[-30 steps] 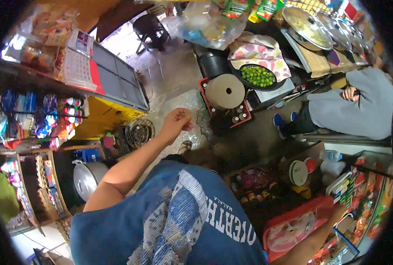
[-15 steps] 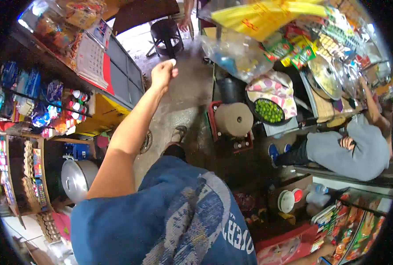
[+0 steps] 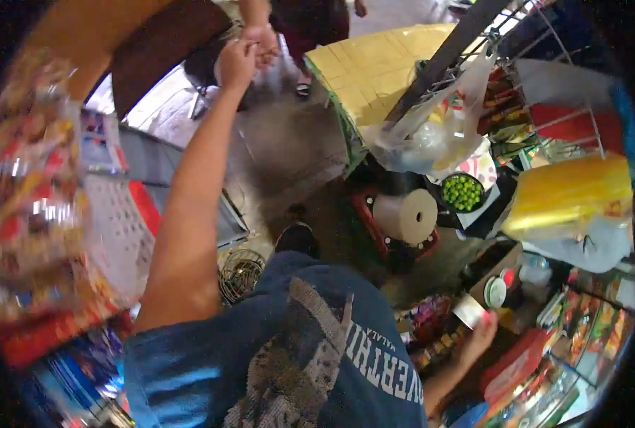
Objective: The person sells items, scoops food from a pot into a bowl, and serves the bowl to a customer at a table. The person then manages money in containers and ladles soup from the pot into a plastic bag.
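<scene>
My left hand (image 3: 237,64) reaches far forward, its fingers pinched together over another person's open palm (image 3: 262,44). Whatever lies between those fingertips is too small to make out. Low on the right is my right hand (image 3: 479,335), with its fingers closed at a pale, flat, rectangular thing (image 3: 468,312). A spot of pink-red shows at the fingertips. Around this hand are packets on shelving and a round white-and-green lid or tub (image 3: 495,292).
A person in dark clothing stands ahead past a yellow-topped table (image 3: 382,68). Green limes fill a dark bowl (image 3: 462,192) near a large roll (image 3: 405,216) on a red crate. Hanging packets (image 3: 36,185) crowd the left; a wire-guarded fan (image 3: 240,274) is by my leg.
My left hand, pinching a small round whitish thing earlier, has moved forward to the other person's palm. My right hand has risen into fuller view. The camera's view has turned and shifted forward.
</scene>
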Demonstrator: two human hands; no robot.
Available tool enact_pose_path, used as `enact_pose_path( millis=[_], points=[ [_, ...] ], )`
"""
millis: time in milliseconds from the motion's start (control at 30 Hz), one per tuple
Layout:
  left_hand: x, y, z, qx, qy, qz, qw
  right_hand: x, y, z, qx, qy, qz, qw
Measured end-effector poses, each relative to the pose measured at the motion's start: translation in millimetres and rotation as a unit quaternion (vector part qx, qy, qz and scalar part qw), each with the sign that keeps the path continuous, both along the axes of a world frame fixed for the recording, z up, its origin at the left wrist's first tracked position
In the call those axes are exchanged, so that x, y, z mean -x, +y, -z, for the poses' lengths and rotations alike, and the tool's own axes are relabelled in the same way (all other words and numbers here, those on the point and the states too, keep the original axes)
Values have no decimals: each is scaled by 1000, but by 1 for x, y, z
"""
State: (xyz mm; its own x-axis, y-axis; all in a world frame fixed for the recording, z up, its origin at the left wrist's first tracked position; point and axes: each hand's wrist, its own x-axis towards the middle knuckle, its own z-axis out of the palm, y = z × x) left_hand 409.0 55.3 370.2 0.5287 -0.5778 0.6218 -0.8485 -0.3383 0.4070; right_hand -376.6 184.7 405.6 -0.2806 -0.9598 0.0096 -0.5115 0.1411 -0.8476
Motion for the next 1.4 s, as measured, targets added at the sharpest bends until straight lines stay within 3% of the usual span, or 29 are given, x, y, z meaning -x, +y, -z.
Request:
enact_pose_path(
  millis=[67,100,133,167,200,233,300,333,367,433,467,500,533,567,667,733,767,833,1033,1133,1167,1200,1233,1267,1300,1367,1400],
  points=[
    [-29,-20,10,-103,16,-39,994,-96,8,-1,-55,-168,-72,982],
    [-33,-19,1,-152,48,-3,987,-153,6,-24,-108,-210,-36,971],
    [-34,-27,0,-175,112,-9,978,-176,4,-25,-172,-173,-49,969],
    [-55,-36,23,-162,20,35,986,-186,1,-18,-122,-122,-122,977],
    [-80,-45,43,-230,-47,10,972,-213,-2,-19,-110,-230,-124,959],
    [-45,-50,19,-172,123,16,977,-229,-9,-30,-148,-250,-151,945],
    [-16,-47,-4,-117,286,25,951,-254,-20,-35,-125,-301,-180,928],
    [-22,-46,7,-105,102,25,989,-259,-27,-38,-126,-286,-203,928],
    [-32,-43,12,-83,-88,16,992,-264,-33,-39,-124,-316,-207,917],
    [29,-15,-22,-55,31,89,994,-269,-39,-43,-115,-355,-219,902],
    [85,8,-56,-96,187,156,965,-270,-41,-46,-110,-350,-239,899],
    [123,30,-54,-58,427,310,848,-270,-43,-48,-103,-343,-262,896],
    [161,49,-53,-76,531,422,731,-270,-44,-50,-95,-347,-268,893],
    [209,73,-68,-117,544,473,683,-272,-44,-52,-83,-365,-290,881],
    [297,114,-96,-155,452,544,689,-271,-40,-63,-72,-376,-327,864],
    [315,120,-113,-168,422,536,711,-265,-39,-73,-46,-264,-348,899],
    [321,121,-122,-195,420,508,726,-263,-40,-82,-36,-265,-349,898],
    [329,122,-130,-221,411,488,738,-255,-44,-102,208,36,-407,889],
    [344,133,-135,-175,301,518,781,-237,-31,-112,219,43,-436,872],
    [338,135,-132,-163,247,576,762,-233,-30,-95,190,8,-360,913],
    [336,137,-129,-165,313,592,724,-233,-25,-95,191,11,-358,914],
    [335,138,-126,-164,376,604,683,-242,-20,-107,85,-294,-241,921],
    [337,138,-120,-160,377,606,682,-248,-16,-114,-30,-565,-98,818],
    [339,139,-111,-97,476,571,662,-243,-16,-109,-29,-563,-100,820],
    [340,138,-105,-30,568,528,631,-232,-18,-99,-16,-608,-102,787],
    [335,134,-101,-28,580,518,628,-208,-23,-99,17,-685,-142,715],
    [331,133,-98,-36,591,510,624,-202,-22,-112,46,-645,-96,757]
  ],
)
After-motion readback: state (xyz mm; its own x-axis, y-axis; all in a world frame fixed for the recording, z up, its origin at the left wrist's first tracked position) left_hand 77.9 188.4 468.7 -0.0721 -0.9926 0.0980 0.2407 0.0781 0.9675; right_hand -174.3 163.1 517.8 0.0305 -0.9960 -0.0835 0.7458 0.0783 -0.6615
